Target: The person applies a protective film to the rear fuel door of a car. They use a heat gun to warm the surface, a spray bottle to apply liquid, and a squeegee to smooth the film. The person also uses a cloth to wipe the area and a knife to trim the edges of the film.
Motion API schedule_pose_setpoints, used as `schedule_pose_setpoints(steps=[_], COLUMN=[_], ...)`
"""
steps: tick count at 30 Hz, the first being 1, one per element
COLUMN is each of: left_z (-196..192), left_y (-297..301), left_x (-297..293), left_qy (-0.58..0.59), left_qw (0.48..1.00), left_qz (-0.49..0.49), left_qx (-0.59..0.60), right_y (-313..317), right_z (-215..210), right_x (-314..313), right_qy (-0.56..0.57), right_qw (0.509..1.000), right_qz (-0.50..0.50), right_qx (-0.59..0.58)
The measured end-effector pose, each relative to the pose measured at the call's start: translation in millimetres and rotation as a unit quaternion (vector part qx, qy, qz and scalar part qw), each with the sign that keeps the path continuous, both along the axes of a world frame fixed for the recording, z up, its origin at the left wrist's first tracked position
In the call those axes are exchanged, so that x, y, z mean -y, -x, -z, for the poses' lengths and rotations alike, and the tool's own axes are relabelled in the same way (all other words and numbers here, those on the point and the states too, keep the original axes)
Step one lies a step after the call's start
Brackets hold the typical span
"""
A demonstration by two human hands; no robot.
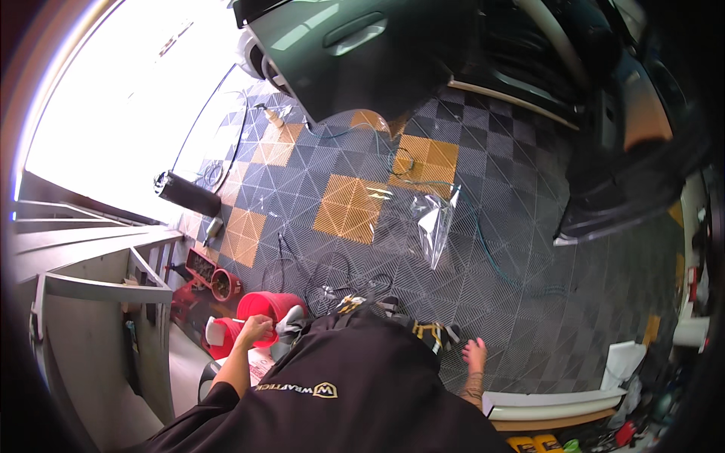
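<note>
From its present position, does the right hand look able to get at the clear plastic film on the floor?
Probably not: the clear plastic film lies on the tiled floor well ahead of the right hand, though nothing visible blocks the way between them.

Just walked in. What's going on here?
Someone in a dark top has their left hand beside a red bucket, apparently gripping the thin handle of a white-headed tool. Their right hand hangs out to the side with nothing visible in it. Ahead is a dark car door, and a shiny clear sheet lies on the checkered floor.
</note>
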State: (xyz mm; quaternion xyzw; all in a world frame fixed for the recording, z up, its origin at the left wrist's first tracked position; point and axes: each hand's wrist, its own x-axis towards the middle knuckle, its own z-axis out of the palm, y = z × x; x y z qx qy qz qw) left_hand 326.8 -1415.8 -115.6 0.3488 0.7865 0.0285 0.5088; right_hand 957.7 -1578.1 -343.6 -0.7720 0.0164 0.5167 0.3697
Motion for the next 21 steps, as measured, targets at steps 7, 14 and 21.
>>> schedule_pose_setpoints(steps=[7, 14, 21], left_z=[-38.7, -29.5, -72.1], left_y=[25.7, 6.3, -44.6], left_x=[-72.2, -129.5, -162.6], left_qy=[-0.095, -0.128, 0.041], left_qw=[0.987, 0.977, 0.981], left_qz=[-0.121, -0.151, 0.003], left_qx=[0.036, 0.078, 0.187], right_y=[63.3, 79.9, 162.4], right_z=[-37.7, -148.7, -285.4], right_x=[-224.2, -489.4, -663.2], right_qy=[-0.080, -0.230, -0.378], right_qw=[0.901, 0.787, 0.729], right_qz=[-0.419, -0.495, -0.505], right_qx=[0.082, 0.288, 0.265])
